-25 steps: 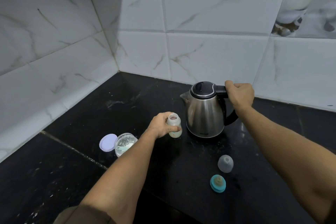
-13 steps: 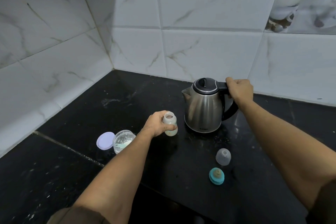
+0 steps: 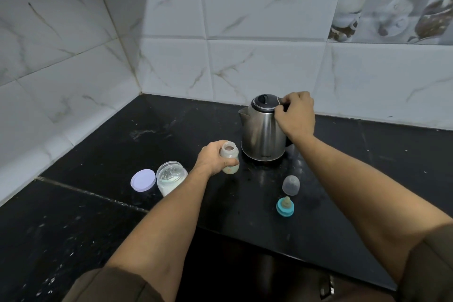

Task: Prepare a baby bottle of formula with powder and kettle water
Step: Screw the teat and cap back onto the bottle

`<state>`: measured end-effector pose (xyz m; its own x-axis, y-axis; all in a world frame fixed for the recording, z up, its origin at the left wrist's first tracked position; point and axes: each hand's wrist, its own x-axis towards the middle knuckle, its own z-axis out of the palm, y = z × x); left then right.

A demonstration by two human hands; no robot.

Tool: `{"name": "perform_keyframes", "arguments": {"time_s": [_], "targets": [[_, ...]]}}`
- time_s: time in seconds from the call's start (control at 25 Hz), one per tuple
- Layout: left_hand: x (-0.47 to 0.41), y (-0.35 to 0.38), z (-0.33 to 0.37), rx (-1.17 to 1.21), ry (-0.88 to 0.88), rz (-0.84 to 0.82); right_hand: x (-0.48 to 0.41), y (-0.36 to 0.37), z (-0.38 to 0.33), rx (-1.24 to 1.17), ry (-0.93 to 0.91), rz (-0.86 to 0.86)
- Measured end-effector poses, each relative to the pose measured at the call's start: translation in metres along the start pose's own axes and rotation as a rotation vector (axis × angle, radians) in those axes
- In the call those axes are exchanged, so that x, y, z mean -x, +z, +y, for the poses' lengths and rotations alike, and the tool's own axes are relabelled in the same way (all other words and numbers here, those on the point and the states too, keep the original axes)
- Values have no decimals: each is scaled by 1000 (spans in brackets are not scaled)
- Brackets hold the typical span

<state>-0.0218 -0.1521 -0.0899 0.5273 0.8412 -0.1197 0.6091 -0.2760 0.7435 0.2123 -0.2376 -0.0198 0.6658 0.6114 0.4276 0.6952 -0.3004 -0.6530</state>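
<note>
A small open baby bottle (image 3: 230, 159) stands on the black counter (image 3: 103, 154), and my left hand (image 3: 212, 157) grips its side. Just behind it to the right stands a steel kettle (image 3: 259, 133) with a black lid. My right hand (image 3: 295, 115) is at the top of the kettle's handle, fingers curled round it with the fingertips at the lid's edge. An open jar of white powder (image 3: 171, 177) stands left of the bottle, its lilac lid (image 3: 143, 179) lying beside it. The teal teat ring (image 3: 285, 206) and the clear cap (image 3: 290, 185) lie to the right.
Marble-look wall tiles (image 3: 245, 68) close off the counter at the back and left, meeting in a corner. The counter's front edge (image 3: 269, 247) runs below the teat ring. Specks of spilled powder dot the dark surface.
The kettle has been set back upright on the counter. My right hand has slid up the handle toward the lid. My left hand still holds the bottle.
</note>
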Motion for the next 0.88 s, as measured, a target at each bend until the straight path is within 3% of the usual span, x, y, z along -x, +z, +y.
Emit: {"name": "perform_keyframes", "arguments": {"time_s": [0.12, 0.32, 0.4, 0.64, 0.88], "targets": [[14, 5, 2, -28, 4, 22, 21, -7, -3, 90, -92, -122], [37, 22, 2, -16, -20, 60, 55, -12, 3, 407, -151, -772], [46, 32, 0, -11, -39, 82, 74, -10, 11, 576, -202, -951], [66, 54, 2, -5, -115, 128, 110, -27, 25, 778, -289, -1108], [80, 74, -1, 43, -147, 173, 124, -23, 44, 807, -325, -1133]]}}
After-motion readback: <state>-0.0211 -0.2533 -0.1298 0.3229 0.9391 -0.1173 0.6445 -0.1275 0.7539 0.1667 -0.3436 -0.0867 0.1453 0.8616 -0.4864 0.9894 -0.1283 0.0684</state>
